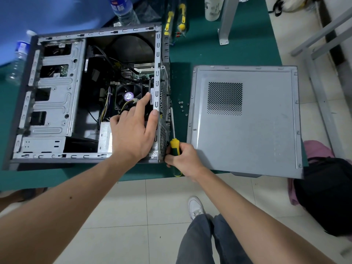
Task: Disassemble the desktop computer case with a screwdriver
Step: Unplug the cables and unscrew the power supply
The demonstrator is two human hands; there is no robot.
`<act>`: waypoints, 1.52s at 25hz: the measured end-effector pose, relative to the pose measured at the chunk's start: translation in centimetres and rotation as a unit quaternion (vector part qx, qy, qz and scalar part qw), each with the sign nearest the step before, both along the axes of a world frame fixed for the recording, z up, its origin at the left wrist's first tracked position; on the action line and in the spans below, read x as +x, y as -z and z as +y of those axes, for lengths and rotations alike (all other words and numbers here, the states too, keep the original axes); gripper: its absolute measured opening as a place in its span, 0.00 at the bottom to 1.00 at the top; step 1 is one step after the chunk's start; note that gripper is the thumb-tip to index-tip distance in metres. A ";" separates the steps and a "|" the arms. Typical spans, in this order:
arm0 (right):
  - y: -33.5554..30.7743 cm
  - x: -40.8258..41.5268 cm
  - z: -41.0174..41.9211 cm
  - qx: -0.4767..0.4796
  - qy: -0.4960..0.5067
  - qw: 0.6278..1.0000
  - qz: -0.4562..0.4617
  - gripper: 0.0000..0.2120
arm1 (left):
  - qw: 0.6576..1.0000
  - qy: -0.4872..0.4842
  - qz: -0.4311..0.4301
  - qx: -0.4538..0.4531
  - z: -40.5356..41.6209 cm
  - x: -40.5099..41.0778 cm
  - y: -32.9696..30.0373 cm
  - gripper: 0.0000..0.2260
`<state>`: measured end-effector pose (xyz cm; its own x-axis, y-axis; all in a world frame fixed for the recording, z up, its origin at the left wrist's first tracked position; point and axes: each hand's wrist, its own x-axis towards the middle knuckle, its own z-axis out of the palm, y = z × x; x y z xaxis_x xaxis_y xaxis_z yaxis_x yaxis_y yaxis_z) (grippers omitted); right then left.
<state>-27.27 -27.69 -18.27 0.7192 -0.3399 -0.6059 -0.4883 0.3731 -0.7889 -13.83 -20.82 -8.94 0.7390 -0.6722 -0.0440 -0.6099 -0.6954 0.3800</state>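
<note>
Left hand rests flat, fingers spread, steadying the open computer case; right hand grips a screwdriver against its rear panel (tip hidden).

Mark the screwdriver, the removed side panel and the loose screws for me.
screwdriver [175, 147]: head view, on the yellow-green handle above the right hand's grip.
side panel [262, 134]: head view, on bare metal below the vent grille.
loose screws [182, 106]: head view, on one screw of the cluster on the green mat.

Green-topped table on pale tiled floor, grey metal frame legs at rear, second metal frame right, even light throughout
</note>
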 end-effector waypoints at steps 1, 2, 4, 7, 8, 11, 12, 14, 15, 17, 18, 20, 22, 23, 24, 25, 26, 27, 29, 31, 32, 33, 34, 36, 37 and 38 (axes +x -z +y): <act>0.0 0.0 -0.1 -0.003 -0.004 1.000 -0.003 0.07 | 1.000 0.000 0.000 -0.001 0.0 0.0 0.0 0.23; 0.0 0.1 -0.1 -0.005 -0.007 1.000 -0.005 0.06 | 1.000 0.000 0.000 -0.002 0.0 0.0 0.0 0.23; 0.0 0.1 -0.1 -0.006 -0.008 1.000 -0.009 0.06 | 1.000 -0.001 0.002 0.000 0.0 0.0 0.0 0.23; 0.1 -0.2 0.2 -0.002 -0.001 1.000 -0.012 0.06 | 1.000 -0.001 0.004 0.001 0.0 0.0 0.0 0.23; 0.1 -0.2 0.2 -0.001 -0.001 1.000 -0.012 0.06 | 1.000 -0.001 0.004 0.002 0.0 0.0 0.0 0.23; -0.1 -0.1 0.1 -0.004 0.004 1.000 -0.005 0.06 | 1.000 0.000 0.008 0.003 0.1 0.0 -0.1 0.23; -0.2 0.0 0.0 -0.006 0.005 1.000 -0.003 0.07 | 1.000 0.000 0.008 0.002 0.1 0.0 -0.1 0.23; -0.3 0.1 -0.3 -0.006 -0.002 1.000 -0.007 0.07 | 1.000 0.001 0.006 0.002 0.0 0.0 -0.1 0.23; -0.4 0.0 -0.3 -0.005 -0.009 1.000 -0.009 0.07 | 1.000 0.001 0.006 0.003 0.0 0.1 0.0 0.23; -0.4 -0.2 -0.1 -0.009 -0.016 1.000 -0.009 0.07 | 1.000 -0.001 0.006 0.003 0.0 0.0 0.0 0.22; -0.5 -0.2 -0.1 -0.011 -0.012 1.000 -0.009 0.07 | 1.000 -0.002 0.005 0.002 0.0 0.0 -0.1 0.23; -0.4 -0.3 0.1 -0.010 0.000 1.000 -0.010 0.07 | 1.000 -0.003 0.006 0.000 0.1 0.0 -0.1 0.23; -0.3 -0.2 -0.1 -0.012 -0.002 1.000 -0.014 0.08 | 1.000 -0.003 0.004 0.000 0.0 0.0 -0.1 0.23; -0.2 -0.2 -0.2 -0.015 -0.006 1.000 -0.015 0.08 | 1.000 -0.002 0.003 0.001 0.0 0.1 -0.1 0.22; -0.2 -0.2 -0.2 -0.016 -0.009 1.000 -0.016 0.08 | 1.000 -0.001 0.002 0.002 0.0 0.1 -0.1 0.22; -0.2 -0.2 -0.1 -0.019 -0.009 1.000 -0.017 0.08 | 1.000 -0.001 0.002 0.002 0.0 0.1 -0.1 0.22; -0.2 -0.2 0.0 -0.022 -0.009 1.000 -0.019 0.08 | 1.000 -0.002 0.001 0.001 0.0 0.1 -0.1 0.22; -0.2 -0.4 0.0 -0.027 -0.008 0.999 -0.020 0.07 | 1.000 -0.002 0.001 0.001 0.0 0.1 -0.1 0.22; -0.1 -1.1 -0.6 -0.037 0.003 0.999 -0.014 0.06 | 1.000 -0.002 0.000 0.003 0.1 0.0 -0.1 0.22; 0.3 -2.3 -1.6 -0.028 0.019 0.999 -0.006 0.05 | 1.000 -0.001 0.003 0.005 0.0 0.0 -0.1 0.22; 0.4 -2.8 -2.0 -0.014 0.024 1.000 -0.008 0.05 | 1.000 -0.001 0.003 0.005 0.1 0.0 -0.1 0.22; 0.3 -3.2 -2.1 -0.004 0.025 1.000 -0.009 0.04 | 1.000 -0.001 0.002 0.004 0.1 0.0 -0.1 0.22; 0.3 -3.6 -2.1 0.005 0.023 1.000 -0.010 0.03 | 1.000 -0.001 0.000 0.003 0.1 0.0 0.0 0.22; 0.1 -4.3 -2.2 0.010 0.003 1.000 0.002 0.08 | 1.000 -0.001 -0.001 -0.002 0.1 0.1 0.0 0.23; -0.1 -5.0 -2.6 -0.004 -0.021 1.000 0.011 0.10 | 1.000 -0.002 -0.002 -0.004 0.1 0.1 0.1 0.23; -0.2 -5.8 -3.3 -0.040 -0.058 0.997 0.019 0.12 | 1.000 -0.003 -0.004 -0.005 0.1 0.1 0.1 0.23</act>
